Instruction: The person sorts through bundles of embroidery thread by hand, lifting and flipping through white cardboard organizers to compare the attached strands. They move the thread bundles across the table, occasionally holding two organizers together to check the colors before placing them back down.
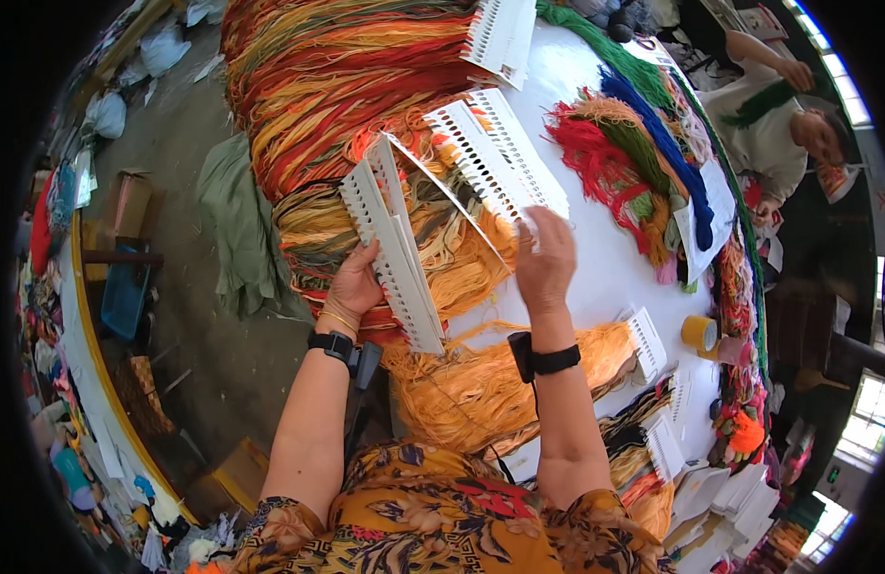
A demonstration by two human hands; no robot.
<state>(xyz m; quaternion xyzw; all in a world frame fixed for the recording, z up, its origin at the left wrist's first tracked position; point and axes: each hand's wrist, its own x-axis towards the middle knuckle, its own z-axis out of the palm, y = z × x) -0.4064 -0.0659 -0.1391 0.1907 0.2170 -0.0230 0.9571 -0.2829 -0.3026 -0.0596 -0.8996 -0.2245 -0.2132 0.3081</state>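
The left hand is closed around the lower left edge of a folded white perforated sample card, fingers wrapped on the card's outer face. The card stands partly open, like a tent, with rows of small holes along its long edges. The right hand lies at about 3 o'clock from the left hand, fingers curled down on the lower end of the card's second perforated panel, which angles up toward 12 o'clock. Whether the right hand grips the panel or only presses on it cannot be told. Both wrists carry black bands.

Beneath the card, a mass of orange and yellow yarn bundles hangs over the near edge of the white tabletop. A larger heap of red, orange and yellow yarn lies at 11 o'clock from the hands. A bright orange yarn bundle fixed to a smaller white card lies at 5 o'clock from the right hand. A mixed pile of red, green and blue yarn sits at 2 o'clock, well apart from the hands. A roll of yellow tape rests near the tabletop's right edge. Another person sits at the far side, at 2 o'clock.
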